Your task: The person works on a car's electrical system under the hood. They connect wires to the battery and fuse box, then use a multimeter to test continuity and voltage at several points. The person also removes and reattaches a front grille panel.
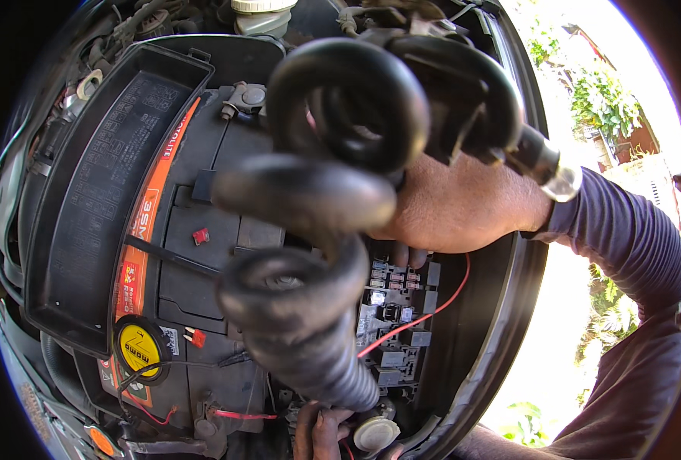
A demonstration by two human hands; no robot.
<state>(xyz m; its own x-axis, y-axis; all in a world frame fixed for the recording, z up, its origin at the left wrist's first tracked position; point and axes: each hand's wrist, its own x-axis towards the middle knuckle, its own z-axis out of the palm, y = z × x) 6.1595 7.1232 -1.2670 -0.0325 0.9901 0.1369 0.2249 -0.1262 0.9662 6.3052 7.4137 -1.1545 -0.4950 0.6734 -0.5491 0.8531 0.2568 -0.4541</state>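
Fuse box (399,297): perhaps touched by right hand (459,203) at one o'clock; left hand (324,432) seen at seven; couldn't tell either grip.

A pale-capped fluid reservoir (264,19) is standing beyond the car battery (191,287), which is bearing a yellow-faced disc (139,349); leafy plants (605,103) are growing at right.

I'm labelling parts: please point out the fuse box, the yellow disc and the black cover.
Fuse box (391,359): head view, a grey block.
Yellow disc (138,348): head view, its face.
Black cover (103,203): head view, inner face.
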